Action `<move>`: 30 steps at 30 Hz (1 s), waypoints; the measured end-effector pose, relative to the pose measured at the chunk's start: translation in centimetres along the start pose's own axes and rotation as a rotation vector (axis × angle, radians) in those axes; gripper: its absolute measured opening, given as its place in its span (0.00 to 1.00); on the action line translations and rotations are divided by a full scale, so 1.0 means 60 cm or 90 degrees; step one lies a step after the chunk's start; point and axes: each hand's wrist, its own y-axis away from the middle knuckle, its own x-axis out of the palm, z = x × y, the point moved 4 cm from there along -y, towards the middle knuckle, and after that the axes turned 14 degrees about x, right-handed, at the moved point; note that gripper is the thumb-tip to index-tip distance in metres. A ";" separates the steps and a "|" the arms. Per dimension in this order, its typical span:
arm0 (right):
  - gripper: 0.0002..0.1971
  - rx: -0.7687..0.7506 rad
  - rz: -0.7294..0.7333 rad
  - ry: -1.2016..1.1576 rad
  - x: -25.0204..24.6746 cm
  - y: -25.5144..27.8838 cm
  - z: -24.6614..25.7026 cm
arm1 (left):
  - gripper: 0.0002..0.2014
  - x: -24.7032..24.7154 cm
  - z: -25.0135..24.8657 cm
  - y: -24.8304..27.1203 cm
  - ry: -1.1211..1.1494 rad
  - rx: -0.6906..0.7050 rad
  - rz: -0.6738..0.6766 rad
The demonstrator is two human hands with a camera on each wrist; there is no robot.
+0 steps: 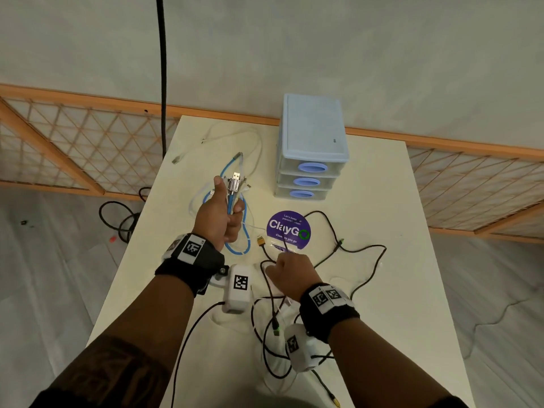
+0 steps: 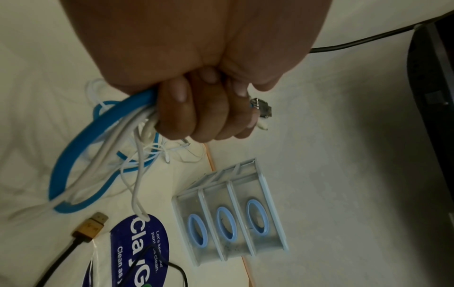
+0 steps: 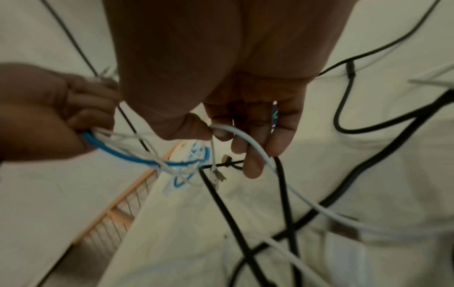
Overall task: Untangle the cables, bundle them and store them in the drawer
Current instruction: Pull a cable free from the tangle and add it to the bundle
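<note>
My left hand (image 1: 219,214) is raised over the white table (image 1: 382,201) and grips a bunch of cables: a blue cable (image 2: 63,169), several white cables (image 2: 108,147) and a metal USB plug (image 1: 235,181) sticking up above the fist. My right hand (image 1: 290,273) is lower and nearer, pinching a white cable (image 3: 248,139) between thumb and forefinger; its small plug (image 3: 217,175) hangs below. Black cables (image 1: 365,260) sprawl across the table around it. The light blue three-drawer unit (image 1: 312,148) stands at the back with all three drawers closed.
A round purple ClayGo sticker (image 1: 288,229) lies in front of the drawers, next to a gold-tipped black plug (image 1: 260,240). More white cable (image 1: 253,139) loops at the back left. A wooden lattice fence (image 1: 73,142) runs behind the table; black cords (image 1: 117,219) lie on the floor at left.
</note>
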 end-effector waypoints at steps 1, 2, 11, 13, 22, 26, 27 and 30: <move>0.17 0.006 -0.003 -0.034 -0.010 0.005 -0.001 | 0.38 0.005 0.000 0.001 -0.008 0.003 0.004; 0.16 0.012 0.004 -0.074 -0.019 0.010 -0.001 | 0.38 0.009 -0.001 0.002 -0.014 0.005 0.009; 0.11 0.119 0.178 -0.485 -0.060 0.072 0.000 | 0.35 0.020 0.006 0.012 -0.070 -0.010 0.047; 0.09 0.119 0.214 -0.520 -0.067 0.082 -0.002 | 0.34 0.017 0.010 0.015 -0.077 -0.013 0.055; 0.17 -0.115 0.206 -0.700 -0.097 0.086 0.013 | 0.32 0.019 0.021 0.014 -0.081 -0.001 0.109; 0.15 -0.164 0.181 -0.642 -0.082 0.086 0.047 | 0.28 0.040 0.019 0.018 -0.072 0.035 0.148; 0.15 -0.169 0.188 -0.645 -0.078 0.085 0.054 | 0.27 0.045 0.019 0.020 -0.072 0.055 0.157; 0.17 -0.202 0.114 -0.544 -0.073 0.084 0.070 | 0.26 0.054 0.018 0.026 -0.099 0.116 0.207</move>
